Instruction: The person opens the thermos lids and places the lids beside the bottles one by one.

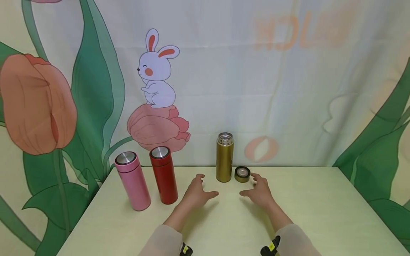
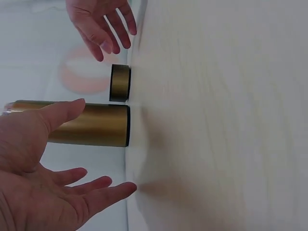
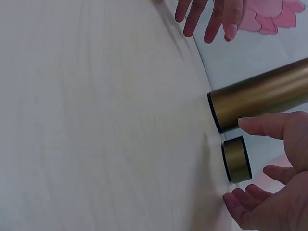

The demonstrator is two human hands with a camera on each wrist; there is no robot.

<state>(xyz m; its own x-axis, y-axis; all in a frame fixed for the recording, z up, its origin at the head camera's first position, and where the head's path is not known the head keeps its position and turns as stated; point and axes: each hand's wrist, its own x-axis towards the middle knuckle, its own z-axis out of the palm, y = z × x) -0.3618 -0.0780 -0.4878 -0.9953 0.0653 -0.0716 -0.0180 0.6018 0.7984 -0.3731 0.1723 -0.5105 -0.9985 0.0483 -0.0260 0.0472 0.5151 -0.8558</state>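
A gold thermos bottle (image 1: pixel 225 160) stands upright without its lid near the back of the table, its steel mouth uncovered. Just right of it sits its gold and black lid (image 1: pixel 242 174), inner side up. My left hand (image 1: pixel 197 192) is spread to the left of the bottle, apart from it, holding nothing. On the other side my right hand (image 1: pixel 260 191) is by the lid, fingers and thumb parted around its near right side. In the right wrist view, a gap shows between this hand (image 3: pixel 274 202) and the lid (image 3: pixel 237 160).
To the left stand a red thermos (image 1: pixel 163 176) and a pink thermos (image 1: pixel 133 182), both upright with lids on. A printed curtain (image 1: pixel 211 78) hangs right behind the pale table (image 1: pixel 320 213).
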